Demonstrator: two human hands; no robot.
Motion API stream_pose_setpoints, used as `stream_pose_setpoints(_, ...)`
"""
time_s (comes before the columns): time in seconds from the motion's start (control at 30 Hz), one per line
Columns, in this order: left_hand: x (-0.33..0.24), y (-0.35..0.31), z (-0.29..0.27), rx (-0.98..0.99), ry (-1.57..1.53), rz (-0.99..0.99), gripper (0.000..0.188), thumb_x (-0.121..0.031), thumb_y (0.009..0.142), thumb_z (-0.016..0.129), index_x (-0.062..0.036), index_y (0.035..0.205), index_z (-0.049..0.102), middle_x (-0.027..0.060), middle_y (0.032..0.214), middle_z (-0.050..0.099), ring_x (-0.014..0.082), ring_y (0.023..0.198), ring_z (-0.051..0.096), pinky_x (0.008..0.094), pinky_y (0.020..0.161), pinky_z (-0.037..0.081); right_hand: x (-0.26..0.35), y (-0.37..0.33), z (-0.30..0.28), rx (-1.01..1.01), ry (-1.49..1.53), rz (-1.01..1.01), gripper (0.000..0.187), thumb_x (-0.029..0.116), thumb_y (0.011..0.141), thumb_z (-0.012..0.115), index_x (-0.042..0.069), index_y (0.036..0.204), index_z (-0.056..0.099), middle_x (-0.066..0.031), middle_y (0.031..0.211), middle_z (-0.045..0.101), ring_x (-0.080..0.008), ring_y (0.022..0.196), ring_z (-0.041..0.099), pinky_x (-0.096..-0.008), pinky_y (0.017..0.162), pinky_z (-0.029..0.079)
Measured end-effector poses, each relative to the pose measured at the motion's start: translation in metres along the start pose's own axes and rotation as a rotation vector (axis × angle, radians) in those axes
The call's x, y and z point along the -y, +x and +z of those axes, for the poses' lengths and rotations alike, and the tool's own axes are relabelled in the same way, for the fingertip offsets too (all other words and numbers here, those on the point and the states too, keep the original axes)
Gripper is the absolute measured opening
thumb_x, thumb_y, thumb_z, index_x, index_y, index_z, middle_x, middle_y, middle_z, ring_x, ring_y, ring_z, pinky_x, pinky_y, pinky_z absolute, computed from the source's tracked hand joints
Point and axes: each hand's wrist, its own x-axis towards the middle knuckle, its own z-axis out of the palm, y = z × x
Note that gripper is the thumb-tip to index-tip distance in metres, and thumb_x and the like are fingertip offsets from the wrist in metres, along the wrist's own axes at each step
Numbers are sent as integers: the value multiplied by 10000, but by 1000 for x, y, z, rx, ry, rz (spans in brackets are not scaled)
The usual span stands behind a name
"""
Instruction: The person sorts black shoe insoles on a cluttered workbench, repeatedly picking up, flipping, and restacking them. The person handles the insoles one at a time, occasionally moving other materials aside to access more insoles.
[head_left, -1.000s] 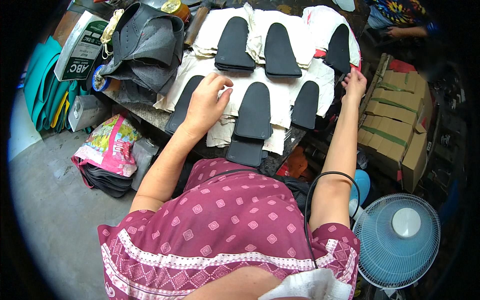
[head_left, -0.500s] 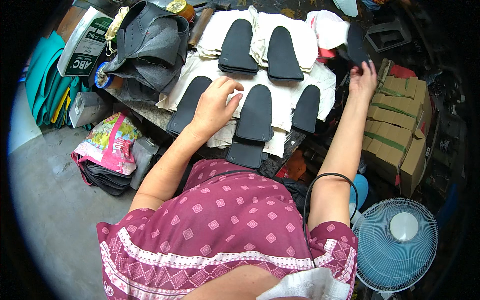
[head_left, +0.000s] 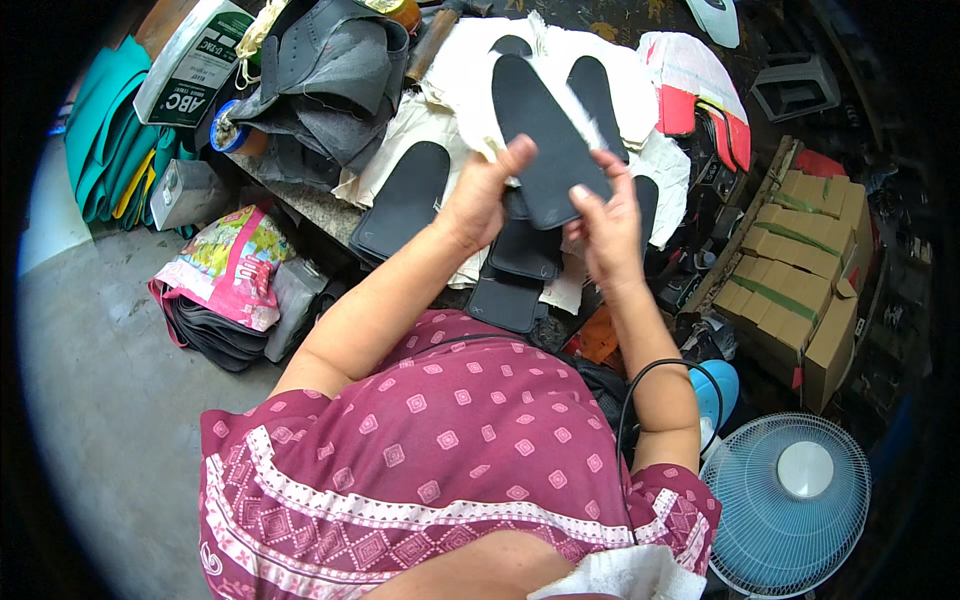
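Note:
Over the table, a black insole (head_left: 548, 140) is held up at a slant, its rounded wide end away from me. My right hand (head_left: 612, 222) pinches its near right corner between thumb and fingers. At its left edge is my left hand (head_left: 480, 195), the thumb lying over the rim and the other fingers mostly hidden. Below it, more black insoles (head_left: 524, 248) lie stacked on white cloth (head_left: 470, 60). One insole (head_left: 405, 200) lies left of my left hand, and another (head_left: 597, 95) is beyond my right hand, partly covered by the held one.
Dark grey sheet material (head_left: 320, 90) is heaped at the table's left, near a hammer (head_left: 432, 45). Right of the table are bundled cardboard pieces (head_left: 790, 250) and a blue fan (head_left: 790, 510). A colourful bag (head_left: 225, 270) stands on the floor at left.
My right hand has come back from the far right with the insole, now in front of me. My left hand has moved right and up to the insole's edge.

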Motion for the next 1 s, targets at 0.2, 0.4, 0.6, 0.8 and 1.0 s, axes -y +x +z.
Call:
stream_pose_setpoints(0.2, -8, -16, -28, -219, 129, -15, 492, -82, 849, 671, 7, 1284, 460, 112, 1145, 580, 221, 1010, 612, 356, 849, 541, -5, 22, -28, 193, -85, 189, 331, 270, 998, 522, 43, 1240, 537, -19, 816, 601, -86, 600, 600, -201, 528, 483)
stream_pose_setpoints(0.4, -10, -17, -31, -210, 138, -1, 502, -75, 833, 705, 5, 1282, 496, 86, 1163, 602, 201, 1065, 588, 344, 913, 493, -10, 23, -20, 219, -299, -134, 390, 167, 916, 651, 78, 1277, 534, 2, 896, 559, -38, 670, 512, -186, 580, 456)
stream_pose_setpoints(0.6, -6, -19, -26, -163, 22, -41, 711, -445, 909, 639, -16, 1400, 357, 122, 1313, 507, 219, 1172, 527, 380, 973, 469, -15, 20, -15, -13, -86, -27, 292, 78, 912, 609, 63, 1197, 548, 47, 723, 536, -19, 501, 417, -171, 421, 337)
stream_pose_setpoints(0.8, -2, -19, -35, -143, 49, -83, 696, -532, 961, 490, -26, 1417, 349, 144, 1359, 489, 245, 1229, 513, 422, 1025, 445, 1, 22, -27, -178, 260, -152, 238, 102, 973, 528, 71, 1209, 536, 3, 825, 591, -50, 538, 486, -183, 445, 370)
stream_pose_setpoints(1.0, 6, -18, -36, -61, 11, 37, 700, -574, 966, 430, -40, 1413, 355, 153, 1377, 476, 266, 1245, 505, 426, 1044, 427, -12, -4, -6, 6, -3, -14, 271, 107, 975, 525, 63, 1236, 583, 32, 796, 555, -25, 557, 472, -169, 490, 382)
